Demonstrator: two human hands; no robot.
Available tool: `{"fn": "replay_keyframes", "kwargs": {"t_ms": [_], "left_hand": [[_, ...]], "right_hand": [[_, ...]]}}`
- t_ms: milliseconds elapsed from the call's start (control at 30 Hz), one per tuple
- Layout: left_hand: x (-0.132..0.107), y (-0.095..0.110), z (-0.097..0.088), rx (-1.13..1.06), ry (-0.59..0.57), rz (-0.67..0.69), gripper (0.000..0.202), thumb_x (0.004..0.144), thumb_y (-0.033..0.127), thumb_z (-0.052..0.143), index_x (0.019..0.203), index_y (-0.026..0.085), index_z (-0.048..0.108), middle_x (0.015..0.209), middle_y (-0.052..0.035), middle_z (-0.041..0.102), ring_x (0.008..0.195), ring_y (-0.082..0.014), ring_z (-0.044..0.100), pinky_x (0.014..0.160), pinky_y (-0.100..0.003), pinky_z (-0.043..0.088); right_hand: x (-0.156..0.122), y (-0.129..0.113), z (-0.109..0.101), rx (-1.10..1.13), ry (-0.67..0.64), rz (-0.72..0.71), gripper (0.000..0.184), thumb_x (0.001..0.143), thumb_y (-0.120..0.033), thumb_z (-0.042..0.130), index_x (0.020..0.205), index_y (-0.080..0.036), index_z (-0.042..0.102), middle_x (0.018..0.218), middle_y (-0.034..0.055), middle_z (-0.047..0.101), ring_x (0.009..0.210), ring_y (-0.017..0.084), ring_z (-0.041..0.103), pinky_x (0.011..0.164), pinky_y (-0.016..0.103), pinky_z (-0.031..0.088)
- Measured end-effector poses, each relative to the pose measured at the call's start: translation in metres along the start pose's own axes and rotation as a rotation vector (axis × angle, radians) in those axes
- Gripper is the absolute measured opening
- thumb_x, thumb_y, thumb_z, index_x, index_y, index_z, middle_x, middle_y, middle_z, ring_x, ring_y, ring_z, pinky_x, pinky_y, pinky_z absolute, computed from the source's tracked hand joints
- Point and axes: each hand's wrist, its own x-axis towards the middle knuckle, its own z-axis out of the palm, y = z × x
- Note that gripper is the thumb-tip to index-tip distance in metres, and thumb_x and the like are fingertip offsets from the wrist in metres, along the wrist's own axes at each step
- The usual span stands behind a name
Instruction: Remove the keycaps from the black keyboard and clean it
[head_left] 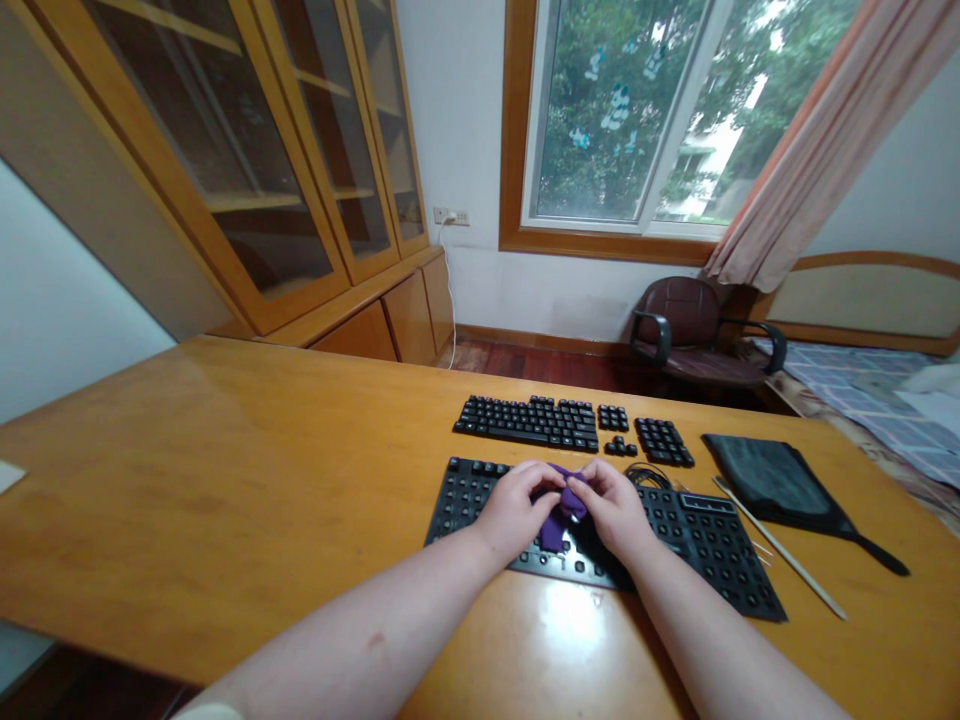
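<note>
Both hands meet over a black keyboard base (465, 500) stripped of its keycaps, lying near the front of the wooden desk (225, 480). My left hand (516, 512) and my right hand (615, 508) are closed on a small purple cloth (561, 512), bunched between the fingers just above the base. Beyond the base, the removed black keycaps (529, 420) are laid out in keyboard order, with smaller groups (664, 441) to their right.
A black dustpan-like tool (780, 480), a thin wooden stick (780, 548) and a coiled black cable (646, 473) lie to the right. A glass-door cabinet (247, 170) stands at the left, with a brown chair (690, 330), window and bed behind the desk.
</note>
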Motion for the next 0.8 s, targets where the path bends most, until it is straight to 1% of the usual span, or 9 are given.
{"fn": "replay_keyframes", "kwargs": {"t_ms": [133,233,400,500,600,700,800], "left_hand": [[0.000,-0.001,0.001,-0.022,0.036,-0.023,0.011,0.074,0.011,0.060,0.081,0.020,0.063,0.086,-0.0023,0.062,0.086,-0.0173,0.058,0.083,-0.032,0.048],[0.000,-0.002,0.003,-0.062,0.054,-0.058,0.010,0.075,0.013,0.060,0.083,0.019,0.063,0.086,-0.0029,0.061,0.084,-0.0167,0.059,0.080,-0.031,0.050],[0.000,-0.002,0.003,-0.080,0.032,-0.060,0.021,0.070,0.009,0.063,0.088,0.019,0.062,0.093,-0.0039,0.062,0.089,-0.0171,0.059,0.084,-0.031,0.049],[0.000,0.000,0.002,-0.087,0.034,-0.083,0.027,0.067,0.010,0.066,0.092,0.018,0.061,0.092,-0.0038,0.063,0.087,-0.0171,0.060,0.084,-0.032,0.049],[0.000,0.002,0.001,-0.061,0.048,-0.089,0.025,0.068,0.011,0.065,0.092,0.018,0.060,0.091,-0.0033,0.064,0.086,-0.0169,0.060,0.082,-0.032,0.049],[-0.001,0.005,0.000,-0.006,0.074,-0.074,0.021,0.072,0.013,0.062,0.092,0.019,0.061,0.092,-0.0029,0.064,0.086,-0.0169,0.060,0.082,-0.032,0.049],[-0.003,0.007,-0.001,0.049,0.135,-0.054,0.019,0.073,0.014,0.062,0.092,0.019,0.061,0.091,-0.0025,0.065,0.087,-0.0173,0.060,0.083,-0.032,0.048]], "right_hand": [[-0.001,-0.001,0.000,0.025,0.044,0.000,0.032,0.072,-0.049,0.067,0.067,-0.021,0.051,0.060,-0.0014,0.057,0.055,0.015,0.052,0.054,0.027,0.043],[0.000,-0.001,0.000,0.020,0.067,-0.021,0.033,0.071,-0.048,0.068,0.066,-0.021,0.050,0.061,-0.0014,0.057,0.056,0.015,0.053,0.054,0.027,0.044],[-0.001,-0.001,0.000,0.018,0.028,-0.024,0.030,0.070,-0.044,0.071,0.067,-0.020,0.053,0.064,0.0000,0.060,0.058,0.016,0.056,0.057,0.028,0.045],[-0.003,-0.003,0.000,0.016,0.003,-0.033,0.029,0.070,-0.043,0.070,0.067,-0.020,0.054,0.064,0.0005,0.061,0.059,0.016,0.056,0.057,0.028,0.045],[-0.003,-0.006,0.000,0.012,0.009,-0.021,0.029,0.070,-0.043,0.070,0.066,-0.020,0.054,0.063,0.0004,0.060,0.058,0.016,0.056,0.057,0.028,0.045],[-0.003,-0.008,0.001,0.028,0.049,0.001,0.030,0.069,-0.044,0.071,0.065,-0.020,0.053,0.061,-0.0002,0.059,0.056,0.015,0.054,0.055,0.027,0.044],[-0.002,-0.010,0.000,0.062,0.084,0.015,0.032,0.067,-0.045,0.073,0.064,-0.020,0.052,0.059,-0.0006,0.059,0.054,0.015,0.053,0.054,0.027,0.043]]}}
